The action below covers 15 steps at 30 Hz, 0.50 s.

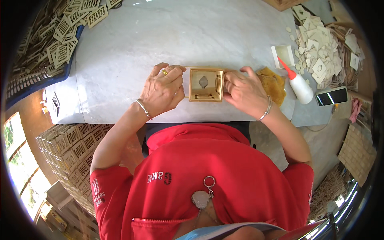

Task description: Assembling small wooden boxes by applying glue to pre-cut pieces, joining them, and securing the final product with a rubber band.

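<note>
Head view: small wooden box [206,99] sits between the two hands near the front edge of the pale worktop [168,38], open side toward the camera, slotted walls visible on its near and right sides, a grey rounded shape at its bottom. Right hand [245,89] is bent at the fingers and appears to grip the box by its right wall. Left hand [163,89] is curled just left of the box; thin pale edges show between the two, but I cannot tell what its fingers grip, or whether they touch the box. Step in hand, as I judge it: lining up or pressing the walls of the box by hand. Next move seems to call for steady, even pressure from both sides, keeping the corners square. White glue bottle [301,89] with red nozzle lies to the right, out of both hands, beside a yellow-brown cloth [272,85] and a phone [331,96]. Slotted panels [63,27] heap up at far left; pale square pieces [318,44] pile at far right, within reach if more are wanted.
</note>
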{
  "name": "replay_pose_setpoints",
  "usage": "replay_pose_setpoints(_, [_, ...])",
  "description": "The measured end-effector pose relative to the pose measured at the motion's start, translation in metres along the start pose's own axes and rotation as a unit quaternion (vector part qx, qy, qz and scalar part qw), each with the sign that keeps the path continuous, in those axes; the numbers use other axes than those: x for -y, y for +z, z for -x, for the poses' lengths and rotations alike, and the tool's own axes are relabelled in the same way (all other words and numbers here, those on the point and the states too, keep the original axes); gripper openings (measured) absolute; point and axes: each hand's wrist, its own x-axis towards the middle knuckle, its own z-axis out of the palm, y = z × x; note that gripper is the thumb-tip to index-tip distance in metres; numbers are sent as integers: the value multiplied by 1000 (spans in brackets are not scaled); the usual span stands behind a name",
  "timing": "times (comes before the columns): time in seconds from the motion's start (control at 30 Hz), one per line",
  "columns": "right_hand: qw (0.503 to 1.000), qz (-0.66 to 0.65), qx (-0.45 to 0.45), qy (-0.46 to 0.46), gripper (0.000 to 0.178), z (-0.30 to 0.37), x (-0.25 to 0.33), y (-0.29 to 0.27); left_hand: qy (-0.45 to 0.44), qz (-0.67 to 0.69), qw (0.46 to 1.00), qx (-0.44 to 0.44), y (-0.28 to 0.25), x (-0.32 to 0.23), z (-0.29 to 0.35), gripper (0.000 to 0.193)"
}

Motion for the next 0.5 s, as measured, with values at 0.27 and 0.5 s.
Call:
replay_pose_setpoints(0.27, [983,-138,-115,-24,16,-4,-3,25,-23,4,998,-53,28,-10,1,21])
replay_pose_setpoints(0.5, [912,-380,-122,92,15,3,-2,36,-18,36,996,-85,38,-20,8,32])
